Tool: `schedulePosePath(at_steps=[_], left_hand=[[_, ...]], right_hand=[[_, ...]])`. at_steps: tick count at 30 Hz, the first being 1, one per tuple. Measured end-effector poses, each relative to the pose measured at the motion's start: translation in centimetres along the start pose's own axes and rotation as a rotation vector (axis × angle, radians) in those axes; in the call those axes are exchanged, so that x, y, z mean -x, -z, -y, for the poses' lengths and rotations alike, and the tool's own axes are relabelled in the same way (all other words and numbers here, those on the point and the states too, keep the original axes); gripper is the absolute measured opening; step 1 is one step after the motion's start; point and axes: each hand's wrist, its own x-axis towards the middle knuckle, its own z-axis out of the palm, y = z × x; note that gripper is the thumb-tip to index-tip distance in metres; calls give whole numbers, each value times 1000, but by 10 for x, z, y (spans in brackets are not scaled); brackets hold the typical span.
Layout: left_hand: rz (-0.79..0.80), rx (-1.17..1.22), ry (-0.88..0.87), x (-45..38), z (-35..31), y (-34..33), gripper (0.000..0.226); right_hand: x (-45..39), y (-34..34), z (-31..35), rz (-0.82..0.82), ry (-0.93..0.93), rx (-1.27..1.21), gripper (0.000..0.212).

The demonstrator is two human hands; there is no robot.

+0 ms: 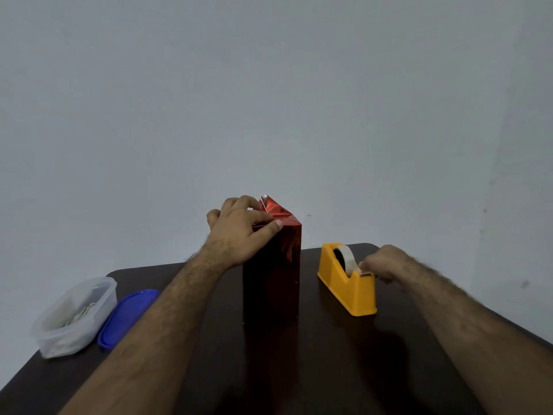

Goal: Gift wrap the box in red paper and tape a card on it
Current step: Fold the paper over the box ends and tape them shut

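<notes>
The box (270, 265) stands upright at table centre. My left hand (239, 232) presses the folded top flap of foil, fingers curled over it. At 3 o'clock, my right hand (386, 263) pinches tape at the dispenser (344, 283). The foil looks slippery and springy, so I'd hold the fold firmly.

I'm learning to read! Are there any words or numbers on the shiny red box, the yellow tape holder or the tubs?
No readable text anywhere in this picture.
Red wrapped box: plain shiny paper, no words.
Yellow tape holder: no label or brand shows.
Clear tub and blue lid: no writing visible; the things inside the tub are too blurred to tell.
</notes>
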Motion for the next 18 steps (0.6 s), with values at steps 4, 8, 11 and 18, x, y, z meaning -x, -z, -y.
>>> schedulePosePath(at_steps=[4,8,11,18], left_hand=[[21,0,20,1,-3,-1,50],[23,-2,34,1,-5,-2,50],[21,-1,39,1,-4,-1,49],[9,19,42,-1,-2,-3,48]], right_hand=[[10,10,0,123,-122,-154,24],[12,10,7,174,-212,-278,43],[14,10,9,218,-222,-403,33],[26,22,0,205,-230,-584,14]])
